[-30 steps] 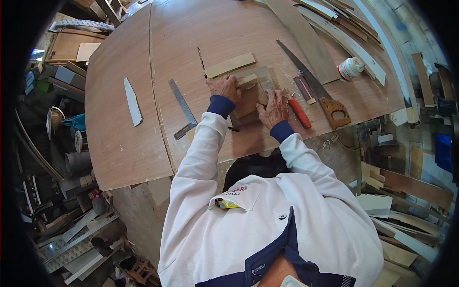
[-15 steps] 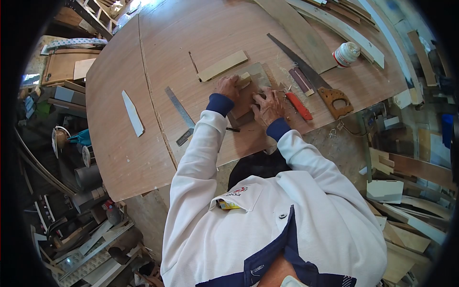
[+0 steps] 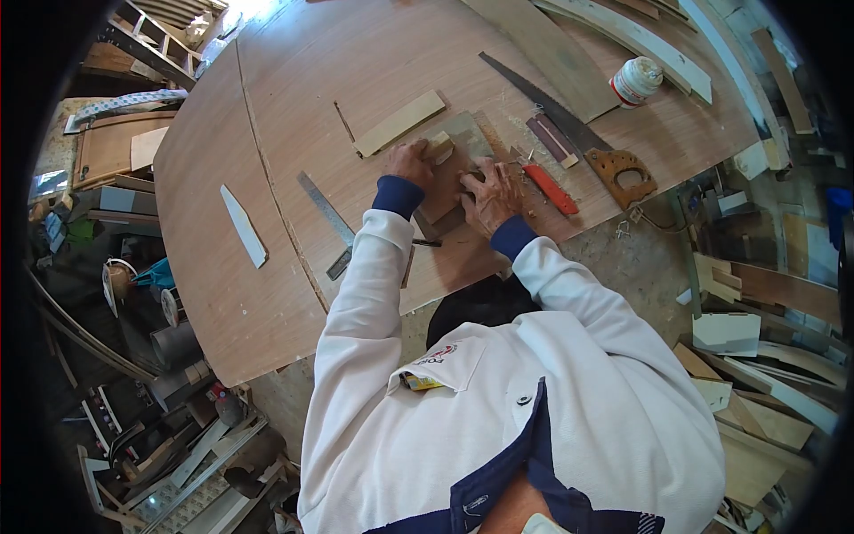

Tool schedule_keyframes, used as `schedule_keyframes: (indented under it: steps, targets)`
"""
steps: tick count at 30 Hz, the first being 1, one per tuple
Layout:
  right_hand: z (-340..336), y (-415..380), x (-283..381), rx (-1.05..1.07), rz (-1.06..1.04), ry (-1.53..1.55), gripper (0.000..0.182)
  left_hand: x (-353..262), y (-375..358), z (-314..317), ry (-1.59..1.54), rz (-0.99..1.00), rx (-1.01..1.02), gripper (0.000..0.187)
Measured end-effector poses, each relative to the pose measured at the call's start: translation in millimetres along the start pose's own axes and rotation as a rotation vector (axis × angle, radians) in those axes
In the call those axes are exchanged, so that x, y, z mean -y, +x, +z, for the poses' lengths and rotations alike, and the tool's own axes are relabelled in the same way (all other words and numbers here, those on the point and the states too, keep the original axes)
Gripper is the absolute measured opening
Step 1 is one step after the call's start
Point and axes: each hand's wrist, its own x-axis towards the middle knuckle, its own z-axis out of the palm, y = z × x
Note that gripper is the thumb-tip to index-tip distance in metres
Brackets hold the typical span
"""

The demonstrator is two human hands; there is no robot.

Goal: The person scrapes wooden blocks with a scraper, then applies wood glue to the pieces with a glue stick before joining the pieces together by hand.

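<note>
- Right hand (image 3: pixel 494 198): partly open, fingers bent and slightly apart, tips resting on the brown board; whether they clamp it cannot be told.
- Left hand (image 3: pixel 409 164): fingers curled close together at the near end of the small wood block; the closeness of the grip cannot be told.
- Brown board (image 3: pixel 442 189): on the table (image 3: pixel 307 80), between and partly beneath the hands.
- Square (image 3: pixel 327 212): flat, left of the left hand, its near end beside the sleeve.
- Red knife (image 3: pixel 551 190): flat, just right of the right hand.
- Small wood block (image 3: pixel 439 143): on the brown board, touching the left fingers.
- Saw (image 3: pixel 576 129): flat, beyond the red knife.
- Pale strip (image 3: pixel 400 124): beyond the left hand.
- Jar (image 3: pixel 637 81): near the saw, farther off.
</note>
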Motion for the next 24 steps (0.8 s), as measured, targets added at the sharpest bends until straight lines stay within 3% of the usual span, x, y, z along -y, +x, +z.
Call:
schedule_keyframes:
  steps: [9,18,20,24]
  targets:
    - [-1,3,-1,0.041,0.005,0.047,0.029,3,2,2,0.057,0.025,-0.024,0.033]
    - [-3,3,0,0.013,0.023,0.037,0.027,5,4,-2,0.099,0.048,0.092,0.038]
    - [-3,3,1,0.011,0.034,0.027,0.027,7,0,-8,0.022,0.157,0.001,0.046]
    - [-5,6,0,0.058,0.038,0.065,0.028,23,-1,-19,-0.134,0.081,-0.004,0.048]
